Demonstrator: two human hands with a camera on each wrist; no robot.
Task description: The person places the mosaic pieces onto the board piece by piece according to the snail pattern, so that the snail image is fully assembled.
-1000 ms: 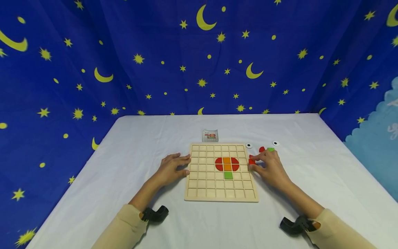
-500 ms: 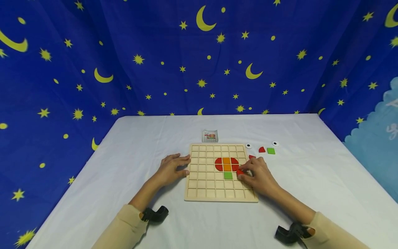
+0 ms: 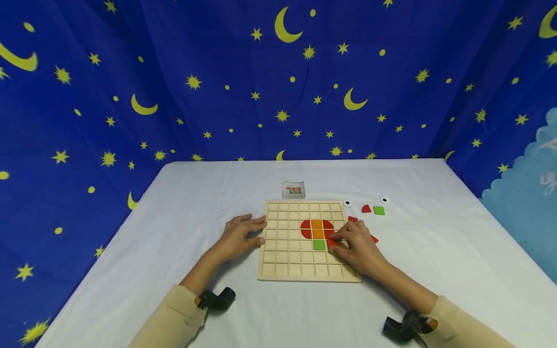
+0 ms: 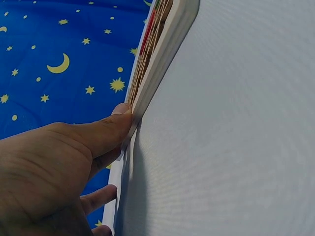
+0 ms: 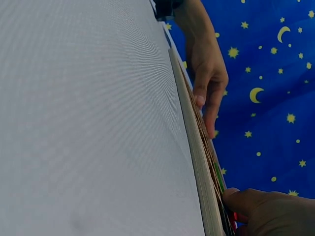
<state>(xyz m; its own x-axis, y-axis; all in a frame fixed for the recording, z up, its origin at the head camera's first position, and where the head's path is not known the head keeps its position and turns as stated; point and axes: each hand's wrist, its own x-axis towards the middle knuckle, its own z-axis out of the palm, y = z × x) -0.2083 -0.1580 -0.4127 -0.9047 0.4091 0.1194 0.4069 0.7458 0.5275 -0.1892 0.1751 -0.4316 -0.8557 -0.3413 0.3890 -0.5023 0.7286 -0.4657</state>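
Observation:
A square wooden grid board [image 3: 283, 256] lies on the white table. On it, two orange squares [image 3: 317, 228] sit between rounded red pieces [image 3: 306, 229], and a green square [image 3: 319, 245] fills a cell just below. My right hand [image 3: 363, 249] pinches a red piece [image 3: 332, 242] between thumb and fingers, over the cell right of that green square; the fingers partly cover it. My left hand [image 3: 238, 237] rests at the board's left edge. In the left wrist view, the left thumb [image 4: 120, 115] touches the board's rim, its other fingers fairly straight.
Right of the board lie a red quarter-round [image 3: 366, 209], a loose green square [image 3: 379, 210], two white eye discs [image 3: 347, 203], and red pieces partly hidden by the right hand. A small pattern card [image 3: 293, 190] lies behind the board. A blue star-patterned curtain [image 3: 243, 72] stands beyond the table.
My right hand has moved left from the board's right edge onto the grid, carrying the red piece, uncovering the loose green square. The left hand has stayed put.

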